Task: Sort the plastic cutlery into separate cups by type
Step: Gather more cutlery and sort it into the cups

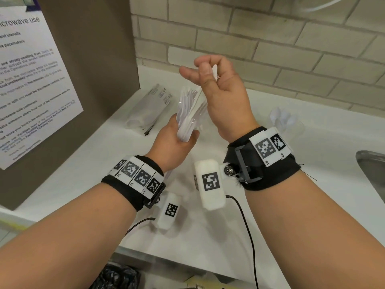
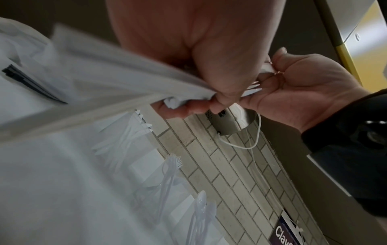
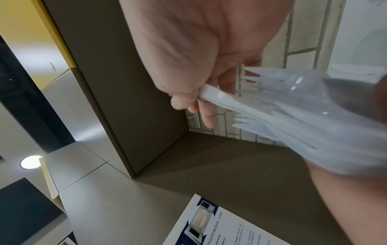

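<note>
Above the bench [image 1: 239,205], left hand [image 1: 173,140] grips a cutlery bundle [image 1: 190,109]; at its 1 o'clock, right hand [image 1: 220,88] pinches one white handle [image 1: 214,71]

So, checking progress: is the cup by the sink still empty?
No, the clear cup near the sink already holds several white plastic spoons.

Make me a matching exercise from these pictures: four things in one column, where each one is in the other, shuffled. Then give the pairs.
1. bundle of plastic cutlery
2. single white utensil
3. cup with spoons
4. plastic bag

A. lying on the counter by the brown panel
B. gripped in the left hand
C. standing on the counter to the right
D. pinched in the raised right hand

Pairs: 1-B, 2-D, 3-C, 4-A
</note>
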Motion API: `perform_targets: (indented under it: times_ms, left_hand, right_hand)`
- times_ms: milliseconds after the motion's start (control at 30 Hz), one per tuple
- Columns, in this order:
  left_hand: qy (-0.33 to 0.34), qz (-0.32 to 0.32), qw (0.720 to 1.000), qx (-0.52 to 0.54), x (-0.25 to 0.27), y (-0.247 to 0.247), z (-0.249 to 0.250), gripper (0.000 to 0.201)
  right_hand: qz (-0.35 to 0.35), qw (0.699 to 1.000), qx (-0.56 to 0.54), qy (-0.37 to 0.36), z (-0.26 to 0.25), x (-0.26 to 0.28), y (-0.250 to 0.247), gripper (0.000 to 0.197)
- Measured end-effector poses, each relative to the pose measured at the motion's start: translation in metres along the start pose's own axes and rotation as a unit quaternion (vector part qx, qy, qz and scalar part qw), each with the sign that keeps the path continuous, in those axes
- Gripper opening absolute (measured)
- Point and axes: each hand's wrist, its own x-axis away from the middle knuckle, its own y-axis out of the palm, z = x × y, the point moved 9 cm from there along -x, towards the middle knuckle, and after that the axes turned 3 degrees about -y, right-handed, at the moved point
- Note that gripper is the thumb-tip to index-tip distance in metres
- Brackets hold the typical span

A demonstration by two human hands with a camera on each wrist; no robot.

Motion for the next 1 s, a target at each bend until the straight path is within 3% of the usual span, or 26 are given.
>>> perform_targets:
  times_ms: [133, 233, 433, 567, 633, 700, 800, 867, 1000]
  left_hand:
    - [0.009, 0.016, 1.0, -0.008, -0.008, -0.006, -0.002, 0.03]
    - [0.013, 0.011, 1.0, -0.021, -0.005, -0.003, -0.007, 0.032]
    - [-0.003, 0.008, 1.0, -0.01, 0.004, 0.001, -0.018, 0.022]
    - [-0.002, 0.005, 1.0, 0.006, 0.007, -0.001, -0.018, 0.022]
    - [-0.006, 0.01, 1.0, 0.01, 0.008, -0.003, -0.016, 0.026]
    - [-0.006, 0.026, 1.0, 0.004, 0.008, -0.006, -0.014, 0.027]
    - [-0.003, 0.04, 0.999, 0.008, 0.006, -0.008, -0.011, 0.036]
    - [0.0, 0.037, 0.999, 0.02, 0.004, -0.008, -0.011, 0.04]
    - [0.009, 0.015, 1.0, 0.026, 0.002, -0.007, -0.008, 0.032]
  right_hand:
    - [0.016, 0.996, 0.078, 0.047, 0.023, 0.006, 0.0, 0.027]
    - [0.016, 0.994, 0.089, 0.056, 0.026, 0.01, 0.0, 0.024]
    - [0.103, 0.994, 0.018, -0.027, -0.018, 0.004, -0.023, 0.031]
    - [0.138, 0.981, -0.102, -0.091, -0.052, 0.004, -0.044, 0.03]
    - [0.111, 0.991, -0.048, -0.058, -0.048, 0.004, -0.041, 0.027]
    - [0.04, 0.994, 0.099, 0.007, -0.028, 0.007, -0.026, 0.022]
    - [-0.07, 0.959, 0.271, 0.044, 0.003, 0.018, -0.005, 0.014]
    - [-0.088, 0.951, 0.292, 0.049, 0.009, 0.022, -0.001, 0.002]
    - [-0.126, 0.931, 0.34, 0.035, 0.01, 0.022, 0.006, 0.015]
